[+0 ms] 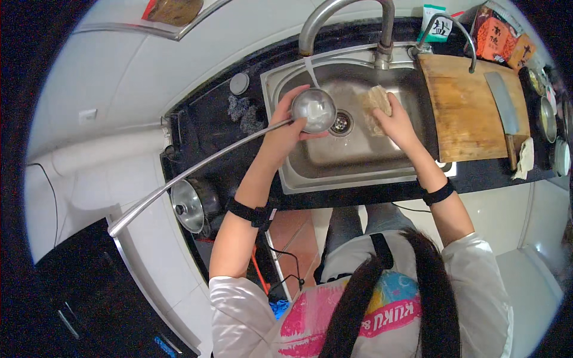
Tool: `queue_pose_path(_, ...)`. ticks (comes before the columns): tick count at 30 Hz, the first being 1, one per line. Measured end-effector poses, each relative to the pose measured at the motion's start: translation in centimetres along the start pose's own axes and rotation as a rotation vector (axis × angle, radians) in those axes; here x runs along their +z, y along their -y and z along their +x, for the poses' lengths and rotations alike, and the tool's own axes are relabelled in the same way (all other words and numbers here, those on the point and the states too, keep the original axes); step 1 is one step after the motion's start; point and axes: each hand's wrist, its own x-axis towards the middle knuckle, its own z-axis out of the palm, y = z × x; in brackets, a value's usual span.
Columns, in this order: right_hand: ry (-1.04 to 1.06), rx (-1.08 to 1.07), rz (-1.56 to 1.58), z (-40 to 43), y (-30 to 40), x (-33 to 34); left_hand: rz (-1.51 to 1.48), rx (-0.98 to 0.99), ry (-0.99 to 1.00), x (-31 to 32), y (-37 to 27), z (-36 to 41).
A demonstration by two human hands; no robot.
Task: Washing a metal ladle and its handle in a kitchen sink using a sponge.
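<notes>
My left hand (288, 127) grips a metal ladle (314, 110) by its bowl, over the left part of a stainless steel sink (322, 168). The ladle's long handle slants down to the left, past the counter's edge. Water runs in a thin stream from the big curved faucet (344, 6), just behind the bowl. In my right hand (394, 118) is a tan, rough-textured scrubbing cloth (375, 107), held above the basin to the right of the drain (341, 123). The cloth and the ladle are apart.
A wooden cutting board (465, 112) covers the sink's right side, with a cleaver (502, 105) lying on it. A smaller faucet (473, 49) arches over the board. Dark scouring pads (244, 112) and a white round lid (239, 83) sit left. A lidded pot (190, 206) stands nearer me.
</notes>
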Motion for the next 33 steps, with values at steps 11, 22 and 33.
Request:
queue_pose_path(11,0.070,0.172,0.111,-2.2,3.9,-2.9,-0.022,0.162,0.103,1.6,-1.7,-0.2)
queue_pose_path(22,-0.161,-0.089,0.374,-2.3,6.6,-4.0,-0.177,0.133,0.222,1.6,-1.6,-0.2)
queue_pose_path(33,-0.126,-0.357,-0.018,-2.9,12.3,-0.7,-0.166,0.034,0.117,2.1,0.1,0.1)
